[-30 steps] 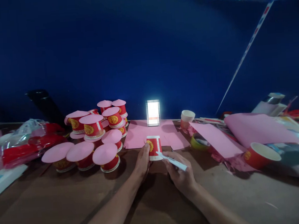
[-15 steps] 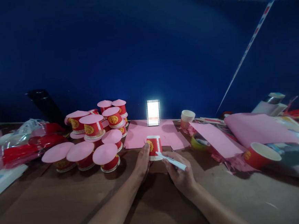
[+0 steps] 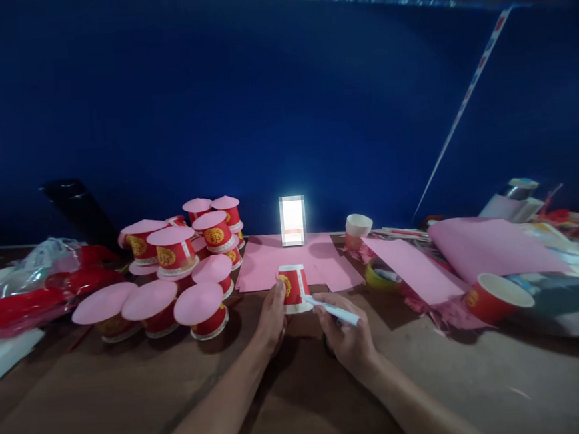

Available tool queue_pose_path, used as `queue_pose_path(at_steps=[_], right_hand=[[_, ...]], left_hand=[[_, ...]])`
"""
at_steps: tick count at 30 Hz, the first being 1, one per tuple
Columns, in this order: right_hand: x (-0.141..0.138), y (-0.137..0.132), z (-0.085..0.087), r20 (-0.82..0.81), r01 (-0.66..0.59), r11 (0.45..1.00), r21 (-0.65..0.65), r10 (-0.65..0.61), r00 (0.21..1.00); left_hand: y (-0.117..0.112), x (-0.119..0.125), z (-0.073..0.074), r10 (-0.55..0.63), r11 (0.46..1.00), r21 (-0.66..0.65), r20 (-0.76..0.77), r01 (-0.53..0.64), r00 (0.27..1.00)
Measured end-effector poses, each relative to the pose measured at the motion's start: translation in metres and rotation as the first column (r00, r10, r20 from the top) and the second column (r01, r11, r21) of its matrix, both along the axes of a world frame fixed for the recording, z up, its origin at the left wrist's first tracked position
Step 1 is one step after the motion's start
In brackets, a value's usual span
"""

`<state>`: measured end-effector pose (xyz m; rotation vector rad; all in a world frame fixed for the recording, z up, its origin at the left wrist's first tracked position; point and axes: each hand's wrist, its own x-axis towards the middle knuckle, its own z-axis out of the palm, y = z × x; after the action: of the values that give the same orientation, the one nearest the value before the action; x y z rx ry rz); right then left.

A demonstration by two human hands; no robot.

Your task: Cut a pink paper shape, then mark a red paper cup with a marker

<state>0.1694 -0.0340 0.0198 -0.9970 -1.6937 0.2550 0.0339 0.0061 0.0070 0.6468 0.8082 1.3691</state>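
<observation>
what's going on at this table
A person's left hand holds a red cup, while the right hand grips a white pen-like tool, its tip at or close to the cup's white strip. Pink sheets lie just beyond. To the left stand red cups with pink cone-shaped tops, some stacked; an open cup sits off to the right.

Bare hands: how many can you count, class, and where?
2: left hand, holding the red paper cup from the left; right hand, right of the cup, holding a white pen-shaped tool. None seems hidden.
</observation>
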Motion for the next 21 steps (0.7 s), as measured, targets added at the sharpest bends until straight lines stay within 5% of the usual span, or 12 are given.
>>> queue_pose_path(at_steps=[21], right_hand=[[-0.0004,0.0011,-0.0033,-0.119,0.023,0.996,-0.082,-0.033,0.992]], left_hand=[[-0.0007,-0.0032,-0.0059,-0.018,0.999,0.029,-0.024,0.019,1.000]])
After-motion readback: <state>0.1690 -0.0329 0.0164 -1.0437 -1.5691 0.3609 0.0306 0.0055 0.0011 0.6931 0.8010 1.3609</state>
